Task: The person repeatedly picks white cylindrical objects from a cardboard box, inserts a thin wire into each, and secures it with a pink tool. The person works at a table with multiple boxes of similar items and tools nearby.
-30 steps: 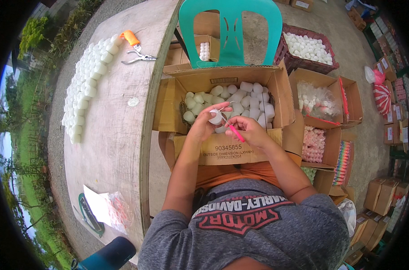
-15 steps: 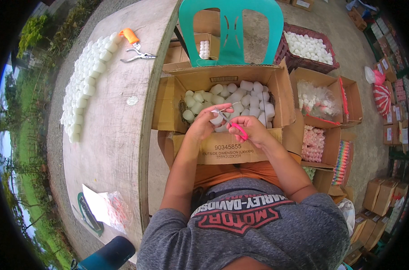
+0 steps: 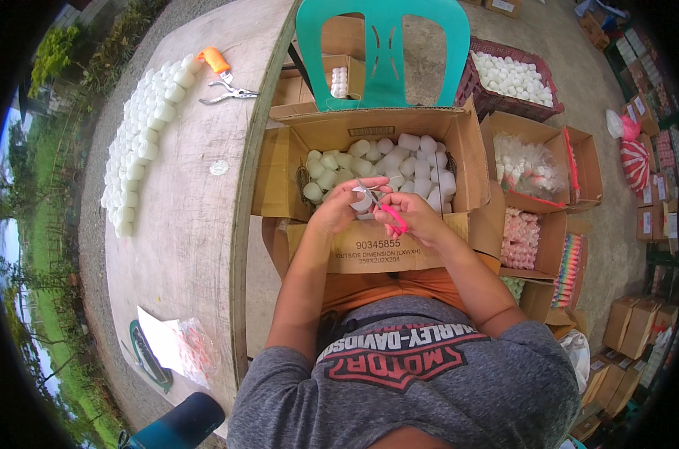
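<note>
Over the open brown cardboard box (image 3: pixel 429 126), the left hand (image 3: pixel 339 209) half-curled and the right hand (image 3: pixel 417 217) nearly closed, pink-handled metal scissors (image 3: pixel 400 223) were held by the latter beside a small white cylinder (image 3: pixel 360 201) gripped by the former, whose fingers were best kept clear of the blades.

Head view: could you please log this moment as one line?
left hand: holds white cylinder; right hand: holds pink-handled scissors, blades by the cylinder; beneath: cardboard box of white pieces; table: pliers
</note>
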The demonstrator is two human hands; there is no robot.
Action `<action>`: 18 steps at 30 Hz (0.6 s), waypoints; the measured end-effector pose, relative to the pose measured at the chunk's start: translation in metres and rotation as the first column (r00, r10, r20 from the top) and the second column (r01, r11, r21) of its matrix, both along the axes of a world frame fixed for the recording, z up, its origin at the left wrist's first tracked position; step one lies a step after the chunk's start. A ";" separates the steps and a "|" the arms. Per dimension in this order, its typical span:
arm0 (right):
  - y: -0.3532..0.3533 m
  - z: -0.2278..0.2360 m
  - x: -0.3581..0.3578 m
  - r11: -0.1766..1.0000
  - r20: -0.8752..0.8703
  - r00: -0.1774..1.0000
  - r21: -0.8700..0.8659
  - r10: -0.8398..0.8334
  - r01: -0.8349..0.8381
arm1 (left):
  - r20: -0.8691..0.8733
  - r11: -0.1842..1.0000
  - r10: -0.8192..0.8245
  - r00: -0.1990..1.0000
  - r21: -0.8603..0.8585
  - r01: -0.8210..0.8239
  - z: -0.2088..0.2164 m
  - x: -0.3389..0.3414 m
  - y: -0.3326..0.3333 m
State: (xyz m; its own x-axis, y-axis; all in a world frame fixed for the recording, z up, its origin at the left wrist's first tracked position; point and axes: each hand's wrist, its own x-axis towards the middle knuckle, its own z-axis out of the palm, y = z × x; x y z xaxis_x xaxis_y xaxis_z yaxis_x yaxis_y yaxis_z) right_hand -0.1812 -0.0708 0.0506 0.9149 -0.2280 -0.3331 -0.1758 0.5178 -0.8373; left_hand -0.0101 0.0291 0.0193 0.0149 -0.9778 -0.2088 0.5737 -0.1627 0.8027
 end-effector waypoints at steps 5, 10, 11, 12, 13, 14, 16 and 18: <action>-0.001 0.006 -0.002 0.997 -0.066 0.997 -0.061 0.034 -0.038 | -0.014 0.998 0.063 0.998 -0.017 -0.063 -0.003 -0.001 0.000; -0.001 0.015 -0.012 0.923 0.039 0.981 -0.334 -0.190 0.192 | -0.206 0.875 0.483 0.851 0.071 -0.479 -0.006 0.001 -0.005; -0.002 0.014 -0.014 0.875 0.123 0.968 -0.414 -0.219 0.251 | -0.295 0.821 0.568 0.768 0.132 -0.556 -0.004 0.002 -0.005; -0.004 0.018 -0.016 0.807 0.160 0.964 -0.527 -0.215 0.267 | -0.373 0.759 0.643 0.668 0.201 -0.619 -0.003 0.005 -0.004; -0.008 0.030 -0.018 0.724 0.197 0.960 -0.630 -0.200 0.281 | -0.473 0.765 0.619 0.627 0.185 -0.616 -0.006 0.010 0.000; -0.011 0.038 -0.021 0.628 0.233 0.956 -0.721 -0.180 0.294 | -0.432 0.796 0.584 0.687 0.138 -0.589 -0.010 0.010 0.002; -0.022 0.046 -0.032 0.308 0.094 0.987 -0.943 -0.128 0.130 | -0.343 0.854 0.501 0.795 0.049 -0.517 -0.010 0.007 0.004; -0.026 0.050 -0.037 0.176 0.076 0.991 -0.980 -0.113 0.095 | -0.012 0.943 0.321 0.947 -0.087 -0.321 0.000 -0.002 0.007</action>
State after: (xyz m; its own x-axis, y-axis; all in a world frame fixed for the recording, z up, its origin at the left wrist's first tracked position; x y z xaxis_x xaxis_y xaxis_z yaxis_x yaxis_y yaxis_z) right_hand -0.2186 -0.0971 0.1003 0.8522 -0.4694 0.2310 -0.2065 -0.7075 -0.6759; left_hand -0.0117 0.0356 0.0191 0.3312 -0.9355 -0.1231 0.5818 0.0997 0.8072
